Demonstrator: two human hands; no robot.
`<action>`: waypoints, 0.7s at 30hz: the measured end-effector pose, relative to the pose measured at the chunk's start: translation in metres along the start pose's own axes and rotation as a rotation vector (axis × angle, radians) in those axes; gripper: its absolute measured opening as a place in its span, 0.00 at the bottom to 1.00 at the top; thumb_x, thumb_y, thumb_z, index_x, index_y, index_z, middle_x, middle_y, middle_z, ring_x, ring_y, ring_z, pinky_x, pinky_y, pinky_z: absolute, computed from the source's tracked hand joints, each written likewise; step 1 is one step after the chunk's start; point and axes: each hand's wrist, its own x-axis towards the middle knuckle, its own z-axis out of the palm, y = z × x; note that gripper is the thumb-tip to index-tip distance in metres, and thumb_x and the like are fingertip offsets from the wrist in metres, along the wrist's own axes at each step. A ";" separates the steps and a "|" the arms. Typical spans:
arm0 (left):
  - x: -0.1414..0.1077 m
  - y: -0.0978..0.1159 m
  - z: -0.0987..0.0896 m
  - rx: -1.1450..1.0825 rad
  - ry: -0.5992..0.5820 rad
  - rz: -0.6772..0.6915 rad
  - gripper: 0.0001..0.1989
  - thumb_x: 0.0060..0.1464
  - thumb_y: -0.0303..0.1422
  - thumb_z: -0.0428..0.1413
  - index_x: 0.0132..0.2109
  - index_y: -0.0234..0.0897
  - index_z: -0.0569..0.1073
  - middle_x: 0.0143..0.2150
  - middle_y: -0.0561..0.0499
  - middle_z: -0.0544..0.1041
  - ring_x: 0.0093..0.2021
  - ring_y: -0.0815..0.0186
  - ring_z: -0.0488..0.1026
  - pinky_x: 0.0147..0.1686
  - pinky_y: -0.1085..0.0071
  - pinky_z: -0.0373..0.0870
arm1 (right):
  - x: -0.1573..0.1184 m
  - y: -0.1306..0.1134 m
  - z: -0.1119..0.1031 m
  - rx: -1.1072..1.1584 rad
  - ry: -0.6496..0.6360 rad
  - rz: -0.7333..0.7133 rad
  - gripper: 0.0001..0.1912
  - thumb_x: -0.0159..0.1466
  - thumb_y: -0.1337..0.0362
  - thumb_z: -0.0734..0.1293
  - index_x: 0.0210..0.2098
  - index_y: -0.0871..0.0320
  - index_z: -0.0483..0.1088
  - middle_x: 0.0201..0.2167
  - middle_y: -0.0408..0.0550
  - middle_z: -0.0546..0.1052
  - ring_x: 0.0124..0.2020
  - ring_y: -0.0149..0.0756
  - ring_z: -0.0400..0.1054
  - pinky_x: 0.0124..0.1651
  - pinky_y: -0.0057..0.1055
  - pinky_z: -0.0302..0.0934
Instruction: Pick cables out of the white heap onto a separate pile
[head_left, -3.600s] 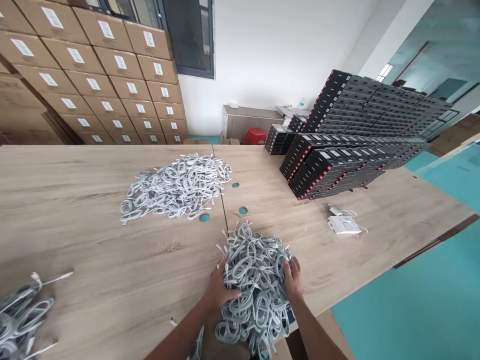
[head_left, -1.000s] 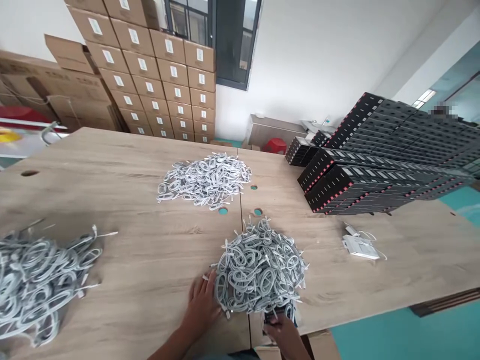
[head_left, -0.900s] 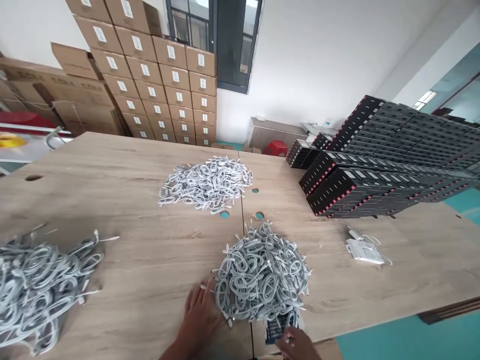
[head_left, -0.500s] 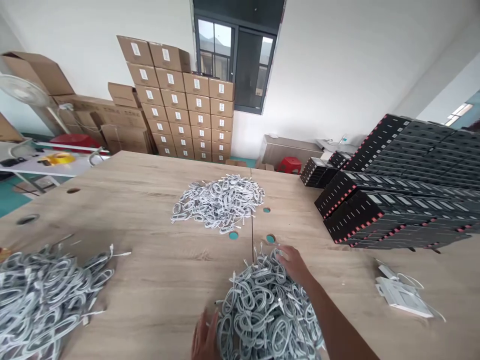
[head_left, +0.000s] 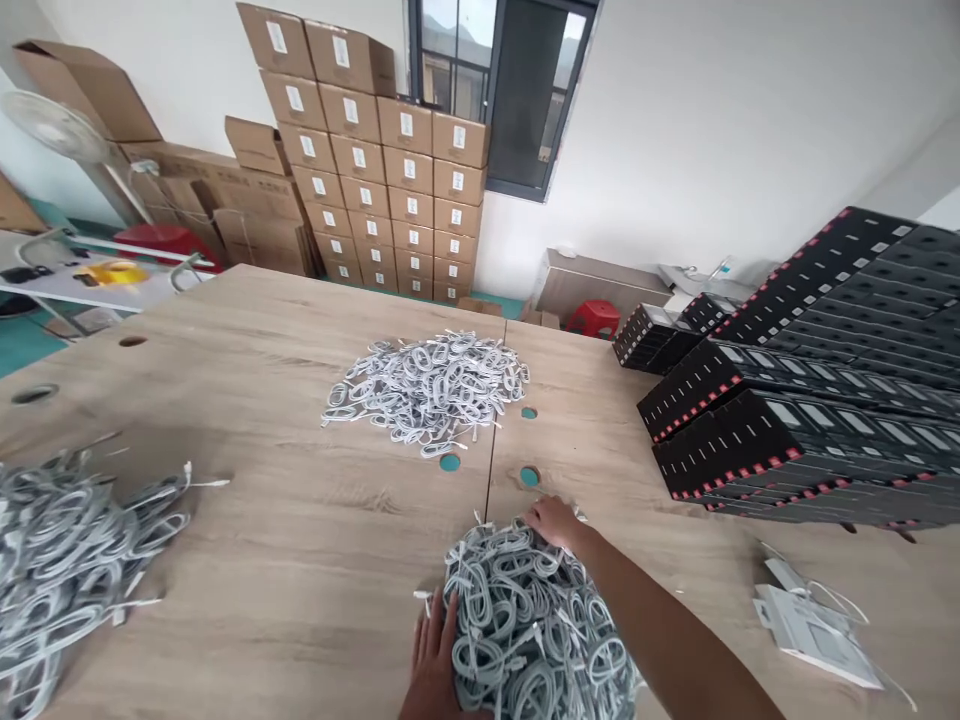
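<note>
A heap of coiled grey cables [head_left: 525, 620] lies on the wooden table in front of me. My left hand [head_left: 433, 655] presses against the heap's left side, its fingers stretched out and pointing away from me. Across the heap's far edge rests my right hand [head_left: 553, 522], fingers spread a little over the top coils, no single cable gripped; its fingertips are partly hidden. Farther back is a second pile of thinner white-grey coiled cables [head_left: 439, 385]. At the left edge sits another grey cable pile [head_left: 71, 560], untouched by either hand.
Black boxes [head_left: 739, 440] are stacked along the table's right side. Near them lies a white box with a cable [head_left: 817, 630]. Round holes, one here [head_left: 529, 476], pierce the tabletop [head_left: 300, 540]. Cartons [head_left: 409, 205] stand against the wall; a fan [head_left: 56, 125] is at left.
My left hand has moved up along the heap's left side, its fingers now straighter. My right hand presses farther over the far edge, and the heap looks more gathered. The view has tilted down.
</note>
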 end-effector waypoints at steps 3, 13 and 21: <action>0.012 0.008 0.006 0.025 -0.050 0.050 0.77 0.33 0.50 0.70 0.76 0.41 0.26 0.79 0.34 0.41 0.77 0.36 0.41 0.71 0.35 0.49 | -0.011 0.026 -0.002 0.035 0.026 0.050 0.28 0.73 0.45 0.57 0.48 0.55 0.81 0.53 0.59 0.77 0.59 0.55 0.66 0.57 0.44 0.60; 0.046 0.014 0.015 0.000 0.045 0.265 0.69 0.37 0.48 0.67 0.77 0.45 0.33 0.79 0.36 0.44 0.76 0.36 0.48 0.71 0.37 0.51 | -0.083 0.093 -0.003 0.443 0.574 0.173 0.26 0.70 0.47 0.62 0.61 0.52 0.74 0.66 0.55 0.69 0.69 0.49 0.58 0.70 0.46 0.52; 0.061 0.057 0.014 -0.069 -0.101 0.263 0.67 0.42 0.44 0.66 0.77 0.42 0.29 0.80 0.35 0.39 0.77 0.37 0.43 0.71 0.39 0.50 | -0.273 0.112 0.137 1.104 0.975 0.913 0.49 0.54 0.28 0.62 0.60 0.59 0.71 0.58 0.64 0.75 0.60 0.60 0.70 0.52 0.46 0.71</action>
